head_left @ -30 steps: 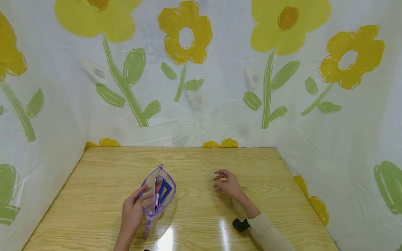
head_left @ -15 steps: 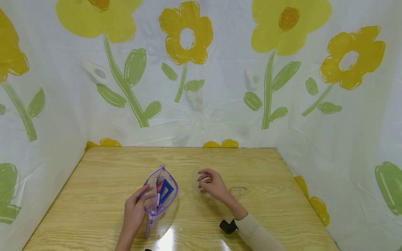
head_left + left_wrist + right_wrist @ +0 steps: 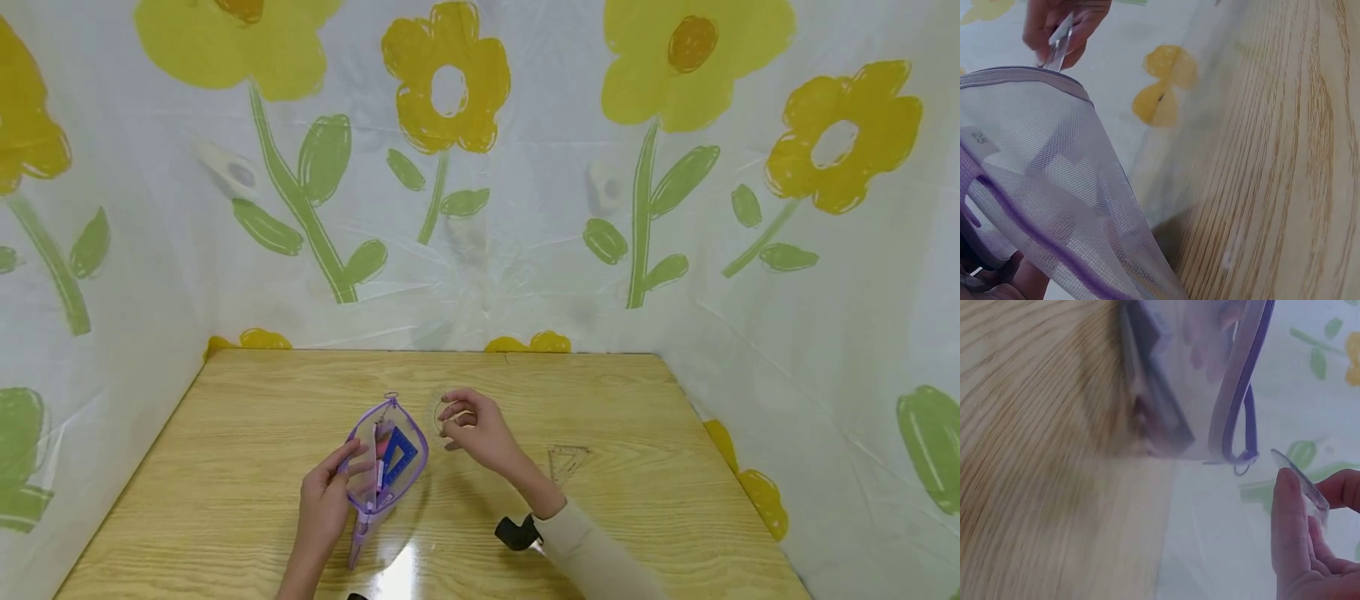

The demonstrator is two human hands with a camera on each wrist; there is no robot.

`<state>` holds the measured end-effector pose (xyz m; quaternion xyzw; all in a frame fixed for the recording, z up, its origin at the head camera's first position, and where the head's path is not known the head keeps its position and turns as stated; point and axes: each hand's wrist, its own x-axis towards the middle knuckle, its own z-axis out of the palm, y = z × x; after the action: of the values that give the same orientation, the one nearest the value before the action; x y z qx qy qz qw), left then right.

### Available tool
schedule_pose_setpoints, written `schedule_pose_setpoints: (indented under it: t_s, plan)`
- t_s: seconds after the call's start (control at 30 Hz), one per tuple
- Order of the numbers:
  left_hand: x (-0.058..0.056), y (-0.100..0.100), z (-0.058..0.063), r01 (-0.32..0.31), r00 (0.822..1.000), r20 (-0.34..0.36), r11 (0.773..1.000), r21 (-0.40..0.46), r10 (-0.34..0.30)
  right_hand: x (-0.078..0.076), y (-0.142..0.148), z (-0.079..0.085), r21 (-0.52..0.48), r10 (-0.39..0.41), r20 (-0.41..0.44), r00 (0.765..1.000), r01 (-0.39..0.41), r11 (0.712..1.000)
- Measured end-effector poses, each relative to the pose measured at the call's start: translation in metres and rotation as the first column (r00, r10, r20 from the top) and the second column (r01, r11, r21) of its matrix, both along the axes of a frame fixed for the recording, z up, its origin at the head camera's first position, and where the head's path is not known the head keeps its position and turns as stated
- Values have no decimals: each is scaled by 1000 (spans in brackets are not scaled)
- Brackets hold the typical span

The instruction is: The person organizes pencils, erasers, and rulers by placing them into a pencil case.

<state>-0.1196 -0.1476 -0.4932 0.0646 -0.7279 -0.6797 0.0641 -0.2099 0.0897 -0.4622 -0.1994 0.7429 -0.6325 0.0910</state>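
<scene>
My left hand grips the near left side of a see-through mesh pencil case with purple edging, its mouth spread wide. Inside it show a blue set square and a pink-and-white item. Just right of the case, my right hand pinches a clear protractor, held above the table. In the right wrist view the protractor sits edge-on between thumb and fingers, apart from the case. The left wrist view shows the mesh side of the case up close.
A clear set square lies on the wooden table, right of the right hand. Flower-printed white sheeting stands along the table's back and sides. A black wrist mount hangs by the right sleeve.
My right hand has moved left with the protractor, up close to the pencil case. The clear set square on the table has come into full sight. My left hand and the case have barely shifted.
</scene>
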Motion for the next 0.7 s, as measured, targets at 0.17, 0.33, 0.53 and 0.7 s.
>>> schedule_pose_setpoints:
  t_s: [0.17, 0.33, 0.53, 0.7]
  plan:
    - [1, 0, 0, 0, 1000, -4, 1000, -1, 0, 3, -15, 7, -16, 12, 14, 1000, -12, 1000]
    - [1, 2, 0, -6, 1000, -24, 1000, 30, 6, 7, -26, 6, 18, 1, -6, 1000, -1, 1000]
    - [1, 3, -1, -8, 999, -34, 999, 50, 10, 11, -34, 8, 48, -7, -14, 1000, 8, 999]
    - [1, 3, -1, -7, 999, -32, 998, 56, 9, 13, -39, 9, 55, -4, -23, 1000, 5, 998]
